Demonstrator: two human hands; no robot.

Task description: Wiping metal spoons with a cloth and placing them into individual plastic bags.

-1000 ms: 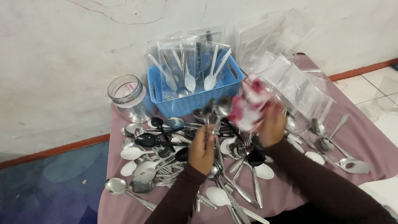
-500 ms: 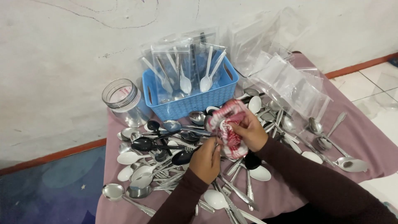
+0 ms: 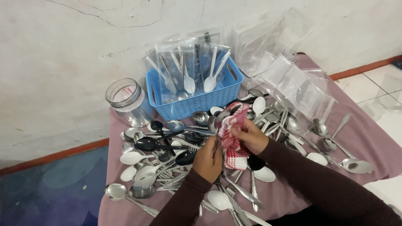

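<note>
Left hand (image 3: 208, 158) gripping a spoon handle (image 3: 216, 142), right hand (image 3: 250, 137) clutching red checked cloth (image 3: 231, 134) around it, heaped spoons (image 3: 159, 163) beneath, blue basket (image 3: 197, 100) behind, glass jar (image 3: 125, 100), clear bags (image 3: 293, 83) right.

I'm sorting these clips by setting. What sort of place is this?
Probably a home or small workshop corner for cleaning and packing cutlery: a cloth-covered table heaped with spoons, a blue basket of bagged spoons, empty clear bags, against a cracked plaster wall.
</note>
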